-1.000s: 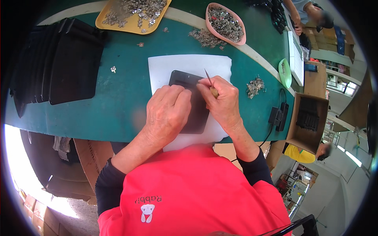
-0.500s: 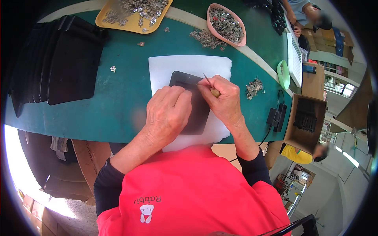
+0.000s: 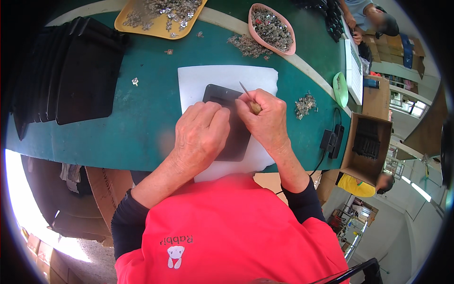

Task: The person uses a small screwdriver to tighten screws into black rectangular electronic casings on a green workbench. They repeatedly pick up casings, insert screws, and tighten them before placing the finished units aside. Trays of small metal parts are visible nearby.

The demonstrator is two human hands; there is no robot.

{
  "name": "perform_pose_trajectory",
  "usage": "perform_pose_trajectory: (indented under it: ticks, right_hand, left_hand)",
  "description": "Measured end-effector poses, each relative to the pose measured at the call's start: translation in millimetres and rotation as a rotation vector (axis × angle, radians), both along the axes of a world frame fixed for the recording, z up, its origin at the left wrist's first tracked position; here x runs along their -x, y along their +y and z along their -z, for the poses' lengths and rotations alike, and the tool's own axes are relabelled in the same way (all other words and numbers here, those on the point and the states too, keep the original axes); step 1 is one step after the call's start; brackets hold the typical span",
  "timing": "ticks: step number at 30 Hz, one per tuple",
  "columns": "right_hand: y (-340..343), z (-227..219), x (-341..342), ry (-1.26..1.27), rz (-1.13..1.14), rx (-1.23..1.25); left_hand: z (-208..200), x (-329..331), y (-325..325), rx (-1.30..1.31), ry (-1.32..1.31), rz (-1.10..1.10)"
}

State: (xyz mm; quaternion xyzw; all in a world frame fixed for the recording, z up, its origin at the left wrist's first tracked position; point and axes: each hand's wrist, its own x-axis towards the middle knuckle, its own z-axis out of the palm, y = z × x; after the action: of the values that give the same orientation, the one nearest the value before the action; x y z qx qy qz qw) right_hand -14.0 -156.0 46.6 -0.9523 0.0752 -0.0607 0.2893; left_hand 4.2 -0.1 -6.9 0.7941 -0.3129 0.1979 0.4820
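A flat black rectangular panel [image 3: 235, 144] lies on a white foam sheet [image 3: 227, 73] before me. My left hand [image 3: 202, 132] is closed over the panel's left side, fingers curled under; whatever they hold is hidden. At the panel's upper right edge, my right hand [image 3: 266, 117] grips an awl [image 3: 256, 108] by its short wooden handle. The thin metal point slants up and left, away from the panel's face. Thumb and forefinger of that hand are pressed together over the panel, and anything between them is too small to make out.
Several black panels [image 3: 87, 75] stand stacked at left. A yellow tray [image 3: 161, 28] and a pink bowl [image 3: 272, 28] hold small metal parts. At right are a pile of parts [image 3: 305, 105], a green bowl [image 3: 340, 90], black adapters [image 3: 333, 141] and a cardboard box [image 3: 350, 165]. Other people appear at right.
The awl in my right hand has tilted slightly, its point a little farther left and up. My right hand has shifted slightly left. My left hand and the panel stay nearly still.
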Motion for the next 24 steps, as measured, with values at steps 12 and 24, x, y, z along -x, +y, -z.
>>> perform_pose_trajectory:
  ticks: [12,24]
  right_hand:
    - [-6.6,2.1,-0.7,-0.089,-0.135,0.038]
    - [-41.7,-20.3,-31.9,-0.191,-0.836,0.478]
  left_hand:
    - [-5.3,1.6,6.1,-0.054,0.072,0.034]
    - [-17.8,7.0,14.0,-0.114,0.268,-0.117]
